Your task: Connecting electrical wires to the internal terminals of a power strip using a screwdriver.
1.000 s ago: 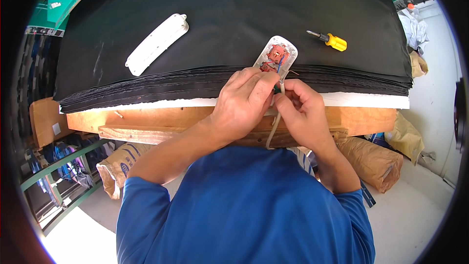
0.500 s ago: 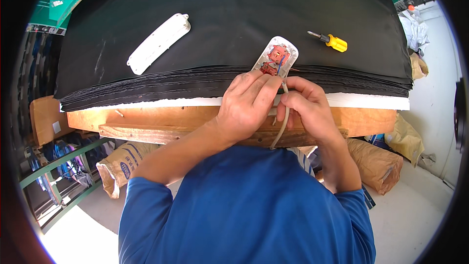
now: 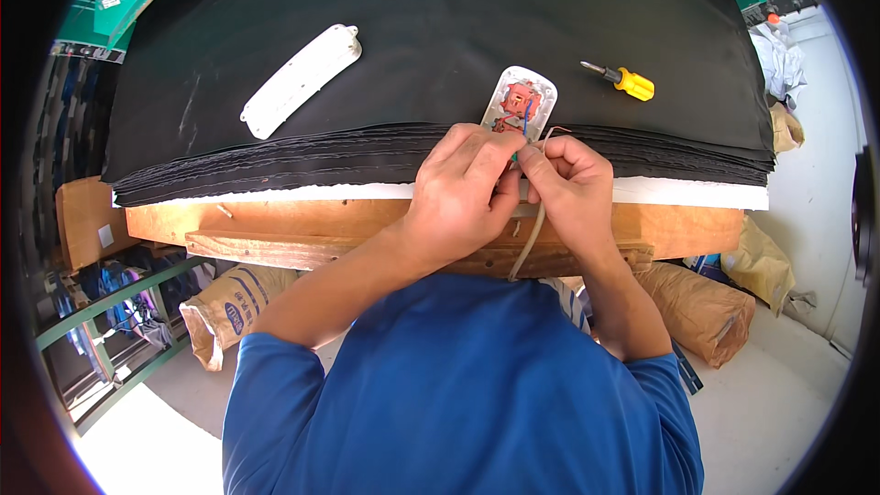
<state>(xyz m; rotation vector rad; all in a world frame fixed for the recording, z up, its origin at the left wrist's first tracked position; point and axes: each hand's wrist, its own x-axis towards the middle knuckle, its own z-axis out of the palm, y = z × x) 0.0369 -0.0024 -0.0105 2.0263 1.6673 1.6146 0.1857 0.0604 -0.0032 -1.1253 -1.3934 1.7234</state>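
Beige cable (image 3: 530,243) pinched between both hands (image 3: 513,188).

Single head-worn fisheye view, looking steeply down and forward from above the person's chest. Both forearms enter from the lower edge and meet near frame centre, close to the lens, at the near edge of the surface (image 3: 440,27). The surface fills the upper half beyond them; its straight edges bow toward the dark circular rim.

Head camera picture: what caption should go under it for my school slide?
Both hands, left hand and right hand, pinch a beige cable at an opened white switch box on black mat.
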